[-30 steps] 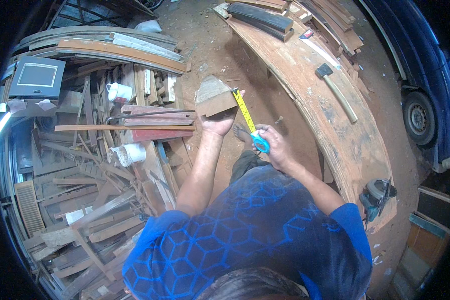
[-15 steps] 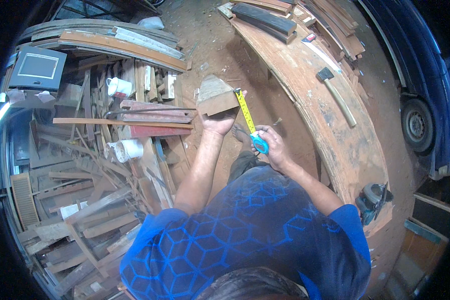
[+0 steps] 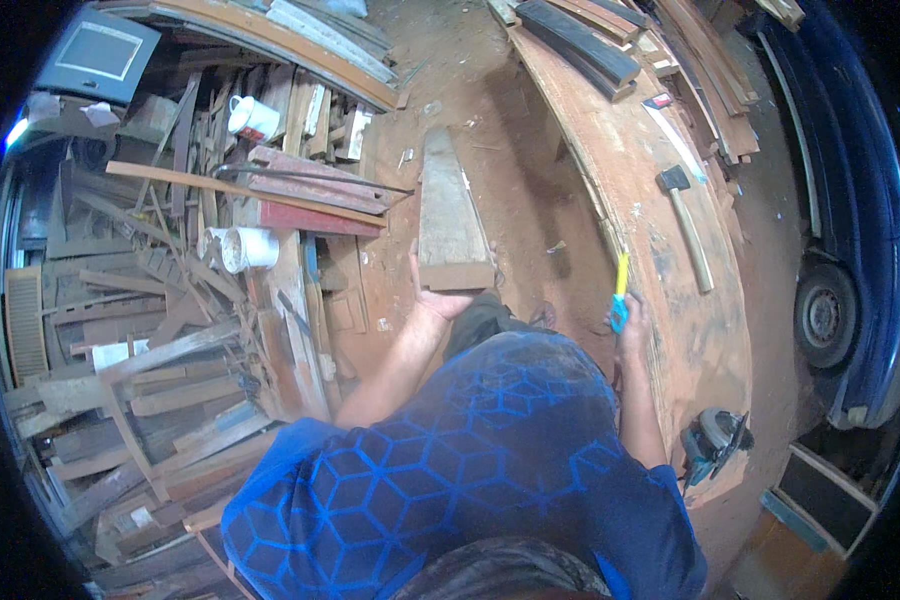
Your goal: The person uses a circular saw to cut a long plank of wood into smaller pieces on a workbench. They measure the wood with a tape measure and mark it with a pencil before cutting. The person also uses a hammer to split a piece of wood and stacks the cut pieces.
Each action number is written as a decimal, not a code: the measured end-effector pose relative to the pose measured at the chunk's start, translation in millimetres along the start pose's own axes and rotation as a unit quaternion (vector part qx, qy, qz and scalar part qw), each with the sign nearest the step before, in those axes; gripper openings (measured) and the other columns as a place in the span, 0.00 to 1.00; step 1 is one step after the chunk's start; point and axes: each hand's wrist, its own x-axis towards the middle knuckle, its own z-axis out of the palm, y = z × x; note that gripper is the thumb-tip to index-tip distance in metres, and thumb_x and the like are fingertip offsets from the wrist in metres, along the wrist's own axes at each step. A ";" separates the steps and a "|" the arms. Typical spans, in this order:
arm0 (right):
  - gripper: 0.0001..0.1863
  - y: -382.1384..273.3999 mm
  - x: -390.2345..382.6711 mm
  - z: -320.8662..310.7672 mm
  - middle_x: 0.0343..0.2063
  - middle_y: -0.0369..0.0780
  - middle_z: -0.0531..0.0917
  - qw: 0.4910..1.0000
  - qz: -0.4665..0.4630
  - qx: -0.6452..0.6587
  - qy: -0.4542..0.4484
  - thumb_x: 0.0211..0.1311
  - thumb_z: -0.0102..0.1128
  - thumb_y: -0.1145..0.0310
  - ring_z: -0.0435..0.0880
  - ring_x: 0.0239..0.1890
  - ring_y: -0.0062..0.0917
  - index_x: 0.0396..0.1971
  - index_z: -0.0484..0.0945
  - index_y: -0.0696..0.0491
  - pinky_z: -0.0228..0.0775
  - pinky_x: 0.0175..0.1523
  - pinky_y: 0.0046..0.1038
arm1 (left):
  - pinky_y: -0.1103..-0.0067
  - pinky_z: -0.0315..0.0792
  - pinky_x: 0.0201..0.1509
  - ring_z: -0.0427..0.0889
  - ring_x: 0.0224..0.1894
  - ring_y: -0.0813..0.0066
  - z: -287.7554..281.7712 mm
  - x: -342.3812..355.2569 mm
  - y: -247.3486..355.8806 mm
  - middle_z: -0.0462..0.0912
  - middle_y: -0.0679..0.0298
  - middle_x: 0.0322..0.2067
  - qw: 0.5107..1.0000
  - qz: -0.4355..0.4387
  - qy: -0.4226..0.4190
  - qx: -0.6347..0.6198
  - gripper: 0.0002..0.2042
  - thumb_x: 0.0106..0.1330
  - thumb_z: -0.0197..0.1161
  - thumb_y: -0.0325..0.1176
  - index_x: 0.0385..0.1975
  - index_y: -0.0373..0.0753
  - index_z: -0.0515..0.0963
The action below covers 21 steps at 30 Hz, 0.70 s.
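Note:
My left hand [image 3: 438,302] is closed round the near end of a thick wooden beam [image 3: 450,215] from below, its fingers showing on both sides. The beam stretches away from me, its sawn end face toward me. Off to the right, my right hand [image 3: 630,328] grips a turquoise tape measure [image 3: 619,314]. A short length of yellow blade [image 3: 623,272] sticks up out of its case. This hand is beside the near edge of a long wooden workbench [image 3: 705,330].
On the bench are a hammer [image 3: 686,228] with a wooden handle, a circular saw [image 3: 713,446] and dark timber pieces [image 3: 580,48]. Scrap wood, a white mug [image 3: 253,118] and a white bucket [image 3: 249,249] crowd the left. A blue vehicle [image 3: 850,220] stands at the right.
My right hand has moved right with the tape measure, away from the beam's end, and less blade shows. The beam has tipped, so more of its length shows. The view has shifted.

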 end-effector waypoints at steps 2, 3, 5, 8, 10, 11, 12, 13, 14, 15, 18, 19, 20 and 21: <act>0.24 23.9 18.9 -42.7 0.41 0.41 0.81 0.997 0.011 -0.074 0.037 0.71 0.58 0.58 0.83 0.34 0.26 0.60 0.73 0.56 0.79 0.36 0.30 | 0.51 0.71 0.61 0.75 0.55 0.42 -17.3 -7.4 -1.7 0.74 0.43 0.56 1.000 0.002 -0.014 -0.008 0.42 0.61 0.49 0.69 0.67 0.42 0.69; 0.24 41.3 31.3 -66.2 0.42 0.42 0.81 0.991 -0.006 -0.123 0.055 0.70 0.60 0.58 0.82 0.34 0.26 0.60 0.73 0.56 0.78 0.37 0.29 | 0.51 0.72 0.60 0.76 0.55 0.42 -15.4 -13.5 -5.6 0.75 0.44 0.55 1.000 0.011 -0.015 -0.006 0.41 0.61 0.49 0.68 0.67 0.42 0.70; 0.26 82.1 61.9 -125.5 0.45 0.44 0.82 0.974 -0.027 -0.212 0.074 0.69 0.61 0.57 0.82 0.37 0.27 0.59 0.74 0.58 0.77 0.42 0.29 | 0.51 0.73 0.59 0.76 0.54 0.43 -14.7 -20.8 -10.2 0.77 0.47 0.55 1.000 0.012 -0.026 -0.012 0.41 0.61 0.50 0.68 0.66 0.42 0.70; 0.30 114.5 99.0 -210.8 0.48 0.47 0.83 0.937 -0.046 -0.330 0.105 0.67 0.63 0.54 0.83 0.48 0.32 0.59 0.74 0.61 0.75 0.53 0.32 | 0.51 0.73 0.58 0.77 0.53 0.45 -21.4 -19.0 -10.7 0.77 0.49 0.55 1.000 -0.002 -0.019 -0.009 0.40 0.62 0.52 0.68 0.66 0.42 0.70; 0.31 114.5 110.9 -231.2 0.50 0.49 0.83 0.904 -0.056 -0.397 0.151 0.65 0.65 0.53 0.82 0.52 0.35 0.59 0.75 0.61 0.72 0.59 0.34 | 0.51 0.74 0.57 0.78 0.53 0.48 -29.4 -21.1 -4.1 0.77 0.49 0.56 0.998 0.004 0.059 0.034 0.41 0.62 0.53 0.68 0.66 0.42 0.70; 0.36 104.6 99.2 -200.8 0.53 0.54 0.82 0.941 0.060 -0.318 0.099 0.61 0.68 0.48 0.79 0.59 0.40 0.59 0.75 0.61 0.68 0.65 0.37 | 0.52 0.74 0.57 0.78 0.54 0.49 -41.4 -35.1 4.9 0.77 0.49 0.55 0.992 0.006 0.096 0.081 0.40 0.62 0.53 0.69 0.66 0.42 0.71; 0.37 100.3 101.0 -209.4 0.54 0.54 0.81 0.918 0.015 -0.378 0.122 0.59 0.70 0.50 0.78 0.59 0.40 0.60 0.74 0.61 0.69 0.64 0.38 | 0.53 0.74 0.58 0.78 0.54 0.50 -58.1 -32.1 8.4 0.78 0.50 0.55 0.987 -0.018 0.113 0.116 0.40 0.63 0.53 0.69 0.65 0.41 0.71; 0.38 102.9 105.4 -233.9 0.55 0.53 0.80 0.887 -0.035 -0.435 0.150 0.57 0.73 0.52 0.78 0.59 0.40 0.61 0.72 0.62 0.69 0.64 0.39 | 0.54 0.74 0.58 0.78 0.54 0.52 -72.5 -24.7 9.3 0.78 0.50 0.55 0.980 -0.044 0.124 0.149 0.40 0.63 0.53 0.69 0.65 0.41 0.72; 0.40 103.0 109.0 -249.6 0.56 0.53 0.78 0.852 -0.084 -0.486 0.174 0.55 0.75 0.53 0.77 0.59 0.40 0.62 0.71 0.62 0.70 0.63 0.40 | 0.56 0.74 0.57 0.79 0.54 0.53 -84.0 -18.2 7.6 0.79 0.51 0.54 0.970 -0.048 0.147 0.186 0.40 0.64 0.53 0.69 0.64 0.41 0.73; 0.41 101.5 108.0 -248.9 0.55 0.54 0.79 0.840 -0.094 -0.508 0.169 0.54 0.76 0.52 0.78 0.59 0.42 0.62 0.71 0.62 0.70 0.63 0.40 | 0.57 0.74 0.57 0.79 0.53 0.54 -90.8 -18.3 5.0 0.79 0.51 0.53 0.956 -0.047 0.180 0.226 0.40 0.64 0.53 0.70 0.63 0.41 0.73; 0.44 94.2 104.8 -257.4 0.54 0.55 0.80 0.812 -0.114 -0.545 0.173 0.50 0.77 0.51 0.80 0.58 0.46 0.63 0.71 0.61 0.72 0.62 0.40 | 0.59 0.74 0.55 0.78 0.52 0.57 -93.8 -17.1 -8.4 0.79 0.52 0.52 0.935 -0.054 0.219 0.275 0.38 0.64 0.54 0.69 0.62 0.42 0.75; 0.44 91.7 105.7 -259.9 0.54 0.55 0.80 0.815 -0.115 -0.540 0.177 0.49 0.78 0.51 0.80 0.58 0.46 0.63 0.71 0.61 0.72 0.61 0.41 | 0.59 0.74 0.54 0.78 0.51 0.57 -91.4 -16.2 -11.9 0.79 0.53 0.51 0.932 -0.059 0.221 0.281 0.37 0.64 0.54 0.69 0.61 0.42 0.75; 0.44 89.4 106.4 -264.2 0.55 0.55 0.80 0.817 -0.116 -0.534 0.182 0.49 0.78 0.51 0.80 0.58 0.45 0.62 0.72 0.61 0.72 0.61 0.41 | 0.59 0.74 0.54 0.78 0.51 0.57 -91.2 -14.9 -13.5 0.79 0.53 0.51 0.929 -0.066 0.222 0.290 0.37 0.64 0.55 0.69 0.61 0.43 0.75; 0.44 87.7 108.3 -273.6 0.56 0.55 0.80 0.811 -0.119 -0.538 0.196 0.49 0.78 0.52 0.80 0.59 0.46 0.63 0.71 0.61 0.72 0.62 0.41 | 0.59 0.74 0.54 0.78 0.51 0.58 -92.2 -11.7 -14.9 0.79 0.53 0.51 0.926 -0.075 0.221 0.299 0.37 0.64 0.55 0.68 0.62 0.43 0.75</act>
